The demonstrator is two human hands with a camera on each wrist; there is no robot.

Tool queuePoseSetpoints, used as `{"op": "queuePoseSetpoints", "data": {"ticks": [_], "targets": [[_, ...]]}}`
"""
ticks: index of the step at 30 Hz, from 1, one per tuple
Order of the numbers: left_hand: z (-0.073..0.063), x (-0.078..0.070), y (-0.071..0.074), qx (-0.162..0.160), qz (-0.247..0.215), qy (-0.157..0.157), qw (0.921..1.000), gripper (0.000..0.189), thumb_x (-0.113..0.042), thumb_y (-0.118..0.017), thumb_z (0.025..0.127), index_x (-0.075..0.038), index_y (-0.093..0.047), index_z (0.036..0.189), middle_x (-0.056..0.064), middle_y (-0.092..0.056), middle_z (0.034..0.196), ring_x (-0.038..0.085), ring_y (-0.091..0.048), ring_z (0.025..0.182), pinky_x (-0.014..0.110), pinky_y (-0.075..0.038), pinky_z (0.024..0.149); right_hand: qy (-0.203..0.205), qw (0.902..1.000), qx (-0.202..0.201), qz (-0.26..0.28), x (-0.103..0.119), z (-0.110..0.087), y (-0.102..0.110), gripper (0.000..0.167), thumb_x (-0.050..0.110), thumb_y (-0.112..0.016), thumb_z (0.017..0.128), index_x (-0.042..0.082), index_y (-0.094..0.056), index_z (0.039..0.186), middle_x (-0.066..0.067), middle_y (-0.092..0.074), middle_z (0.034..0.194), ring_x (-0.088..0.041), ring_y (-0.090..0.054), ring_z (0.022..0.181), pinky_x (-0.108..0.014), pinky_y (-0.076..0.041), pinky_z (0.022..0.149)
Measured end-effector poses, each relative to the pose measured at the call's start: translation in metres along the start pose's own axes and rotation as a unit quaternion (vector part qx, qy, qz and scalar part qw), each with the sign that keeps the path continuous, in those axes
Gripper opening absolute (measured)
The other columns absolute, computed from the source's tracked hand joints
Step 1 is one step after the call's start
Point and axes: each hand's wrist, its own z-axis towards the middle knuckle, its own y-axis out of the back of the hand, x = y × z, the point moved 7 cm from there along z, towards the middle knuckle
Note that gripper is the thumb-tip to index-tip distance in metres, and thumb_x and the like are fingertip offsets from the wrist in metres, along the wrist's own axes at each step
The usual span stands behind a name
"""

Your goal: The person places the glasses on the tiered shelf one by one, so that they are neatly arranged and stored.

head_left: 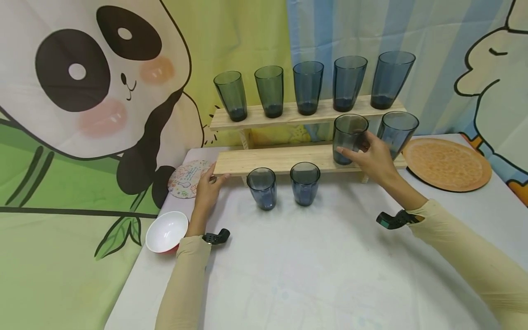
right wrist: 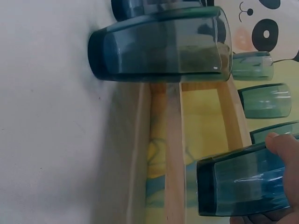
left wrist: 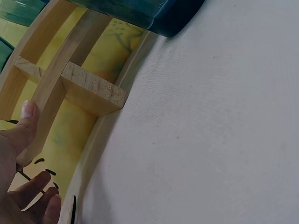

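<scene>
A two-tier wooden rack (head_left: 272,158) stands at the back of the table. My left hand (head_left: 207,189) holds the left end of its lower shelf; in the left wrist view the thumb (left wrist: 29,112) lies on the board. With my right hand (head_left: 373,158) I grip a blue-grey glass (head_left: 346,140) at the right part of the lower shelf. Just right of it, another glass (head_left: 397,130) stands on that shelf. Two glasses, one at left (head_left: 262,190) and one at right (head_left: 305,185), stand on the table before the rack. The right wrist view shows the gripped glass (right wrist: 243,182) from its base.
Several glasses (head_left: 308,87) line the upper shelf. A round patterned mat (head_left: 185,178) and a white bowl (head_left: 167,231) with a red outside lie at the left. On the right is a round tan board (head_left: 447,164). Printed curtains (head_left: 247,32) hang behind.
</scene>
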Motion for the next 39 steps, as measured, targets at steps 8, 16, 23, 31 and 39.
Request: {"op": "queuePoseSetpoints", "data": {"ticks": [8,16,23,31,39], "targets": [[0.001,-0.002,0.000,-0.002,-0.017,-0.011,0.9998,0.078,-0.045,-0.072,0.099,-0.020,-0.039,0.165,0.016,-0.036,0.168,0.039,-0.045,0.148,0.049,-0.039,0.124,-0.003,0.9997,-0.011,-0.020,-0.006,0.011,0.001,0.064,0.059,-0.076,0.092,0.008,-0.054,0.123,-0.011,-0.052,0.109,-0.028,-0.049,0.103,-0.043,-0.040,0.080],[0.000,-0.004,0.000,-0.001,-0.012,-0.006,0.9999,0.079,-0.047,-0.072,0.099,-0.023,-0.038,0.165,0.015,-0.036,0.168,0.038,-0.045,0.149,0.048,-0.039,0.124,-0.018,0.9991,-0.007,-0.036,-0.012,0.015,-0.003,0.069,0.061,-0.076,0.090,0.004,-0.051,0.118,-0.013,-0.049,0.107,-0.030,-0.048,0.101,-0.045,-0.039,0.078],[0.000,-0.003,0.002,-0.005,-0.005,0.000,1.0000,0.079,-0.048,-0.072,0.098,-0.024,-0.038,0.165,0.015,-0.037,0.168,0.038,-0.046,0.148,0.050,-0.040,0.124,-0.026,0.9994,0.005,-0.023,-0.014,0.016,-0.007,0.079,0.062,-0.077,0.090,0.003,-0.050,0.135,-0.021,-0.056,0.131,-0.039,-0.055,0.127,-0.051,-0.051,0.102],[0.001,0.000,0.003,-0.005,0.001,0.004,1.0000,0.081,-0.049,-0.070,0.099,-0.021,-0.036,0.166,0.018,-0.036,0.167,0.040,-0.045,0.148,0.053,-0.039,0.124,-0.015,0.9994,0.029,0.008,-0.008,0.003,-0.004,0.108,0.056,-0.078,0.092,0.004,-0.020,0.168,-0.021,-0.025,0.172,-0.039,-0.028,0.159,-0.048,-0.027,0.131],[-0.001,-0.002,0.002,-0.003,-0.003,0.001,1.0000,0.078,-0.048,-0.071,0.099,-0.024,-0.038,0.165,0.016,-0.037,0.168,0.040,-0.045,0.148,0.051,-0.040,0.123,-0.013,0.9995,0.028,0.012,-0.005,-0.041,-0.002,0.108,0.050,-0.078,0.094,0.004,-0.015,0.169,-0.020,-0.023,0.173,-0.037,-0.028,0.159,-0.048,-0.030,0.129]]}}
